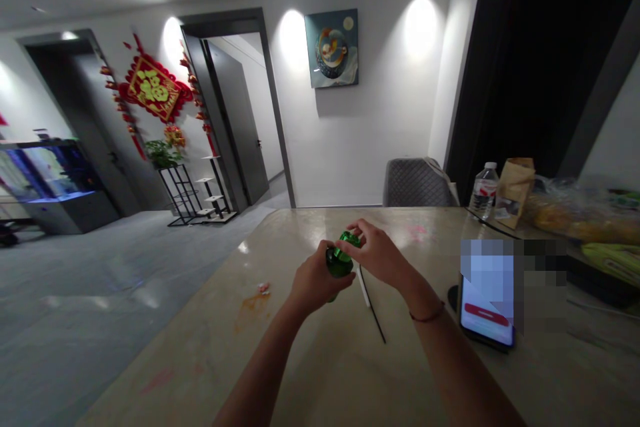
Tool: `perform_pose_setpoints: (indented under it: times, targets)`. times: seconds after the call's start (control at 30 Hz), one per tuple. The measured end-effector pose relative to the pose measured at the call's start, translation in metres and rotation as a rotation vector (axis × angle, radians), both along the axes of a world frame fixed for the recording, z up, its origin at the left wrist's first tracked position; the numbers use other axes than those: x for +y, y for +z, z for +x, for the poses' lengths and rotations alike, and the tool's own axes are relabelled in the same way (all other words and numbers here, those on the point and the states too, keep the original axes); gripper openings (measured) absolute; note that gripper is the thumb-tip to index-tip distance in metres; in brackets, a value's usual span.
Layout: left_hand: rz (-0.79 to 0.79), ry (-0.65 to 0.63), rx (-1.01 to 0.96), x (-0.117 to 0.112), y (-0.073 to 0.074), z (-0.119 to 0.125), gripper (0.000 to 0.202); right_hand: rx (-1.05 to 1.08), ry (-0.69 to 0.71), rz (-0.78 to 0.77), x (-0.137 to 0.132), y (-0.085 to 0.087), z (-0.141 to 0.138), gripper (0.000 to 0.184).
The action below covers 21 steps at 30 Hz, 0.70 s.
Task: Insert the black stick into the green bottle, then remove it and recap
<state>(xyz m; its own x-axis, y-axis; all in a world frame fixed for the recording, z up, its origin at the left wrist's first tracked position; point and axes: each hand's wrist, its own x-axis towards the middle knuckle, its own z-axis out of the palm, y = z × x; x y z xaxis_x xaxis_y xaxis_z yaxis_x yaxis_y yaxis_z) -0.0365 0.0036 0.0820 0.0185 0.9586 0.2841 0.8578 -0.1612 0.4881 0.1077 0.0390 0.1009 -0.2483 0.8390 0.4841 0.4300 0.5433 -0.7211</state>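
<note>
My left hand (314, 275) is wrapped round a dark green, rounded container (339, 263), which looks like a small bottle or jar. Most of its body is hidden by my fingers. At its top, my right hand (376, 250) grips a shiny bright green piece (347, 245), cap-like in shape. The two green parts touch or overlap; whether they are joined cannot be made out. Just below my right hand, a thin black-and-white stick (369, 303) lies on the pale table (320, 373).
A lit phone (487, 310) leans at the right. Beyond it stand a clear water bottle (484, 193), a brown paper bag (515, 193) and plastic-wrapped goods (575, 210). A grey chair (417, 181) is at the far edge. Orange stains (253, 307) mark the left tabletop.
</note>
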Motion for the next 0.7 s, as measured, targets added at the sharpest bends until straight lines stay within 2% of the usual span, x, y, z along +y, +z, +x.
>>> perform_pose_setpoints:
  times: [0.1, 0.2, 0.4, 0.57, 0.7]
  targets:
    - [-0.02, -0.004, -0.004, -0.0002, 0.0002, -0.0004, 0.049, -0.01, 0.072, 0.012, -0.0018, 0.0005, 0.0014, 0.029]
    - [-0.016, -0.027, -0.019, -0.0004, 0.0013, -0.0006, 0.049, 0.009, 0.143, 0.02, -0.0037, 0.0024, 0.0045, 0.034]
    - [-0.001, -0.042, -0.006, -0.0017, 0.0024, 0.0002, 0.053, -0.009, 0.067, 0.002, -0.0029, 0.0038, 0.0055, 0.029]
    - [0.002, -0.062, 0.002, -0.0016, 0.0002, -0.0018, 0.051, 0.002, 0.125, -0.008, -0.0037, 0.003, 0.0064, 0.035]
    - [0.023, -0.062, -0.002, -0.0007, -0.0017, -0.0033, 0.053, -0.002, 0.01, -0.027, -0.0033, 0.0028, 0.005, 0.038]
